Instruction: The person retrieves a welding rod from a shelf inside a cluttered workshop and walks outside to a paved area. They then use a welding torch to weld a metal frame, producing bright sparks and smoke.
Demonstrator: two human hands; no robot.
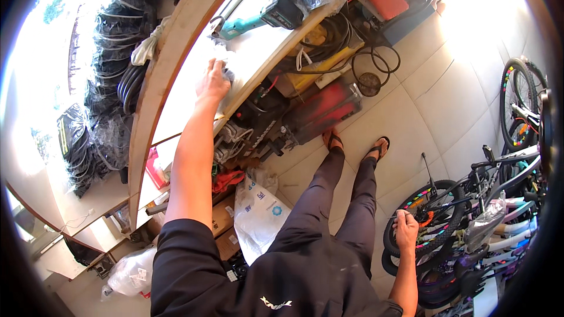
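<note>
My left hand reaches onto a white shelf, fingers bent down at a crumpled, clear plastic bag. What lies under those fingertips is hidden. Just beyond that hand rests a teal cordless power tool with a black battery end. Out to the right, my right hand is closed in a pinch around a thin, dark, rod-like piece, too small to name. Behind this hand, seen from above, stands a bicycle wheel with coloured marks on its rim.
Several bicycles crowd the right side. Below the shelf lie a red-and-black machine, coiled black cable and a white sack. Black plastic-wrapped goods hang at the left behind a curved wooden edge. Pale tiles cover the floor.
</note>
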